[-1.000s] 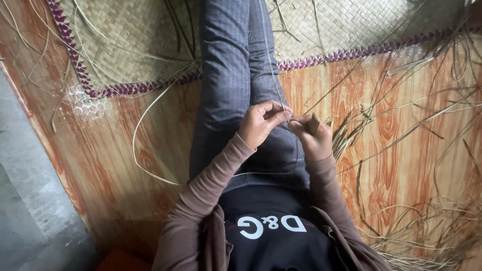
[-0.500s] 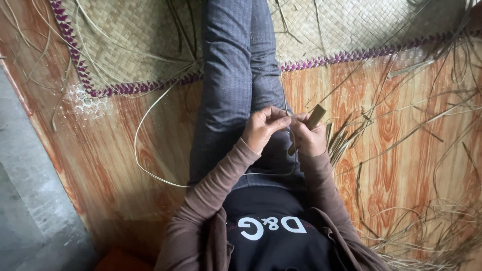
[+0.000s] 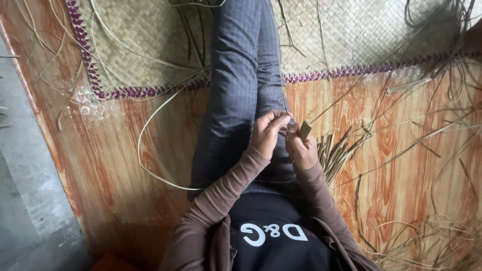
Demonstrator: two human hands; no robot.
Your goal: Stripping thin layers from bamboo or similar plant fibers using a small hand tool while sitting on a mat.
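Over the lap, the left hand point(image 3: 268, 133) pinches a thin straw strand point(image 3: 279, 75) that runs straight away along the legs toward the woven mat point(image 3: 351, 35); the right hand point(image 3: 303, 149), just beside it, is closed around a short flat tool point(image 3: 304, 131) tilted up and outward.

Thin pale reed strip point(image 3: 281, 75) & small brown tool point(image 3: 304, 130), upright over lap.

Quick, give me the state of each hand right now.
Left hand: closed, pinching a thin strand.
Right hand: closed around a small brown tool.
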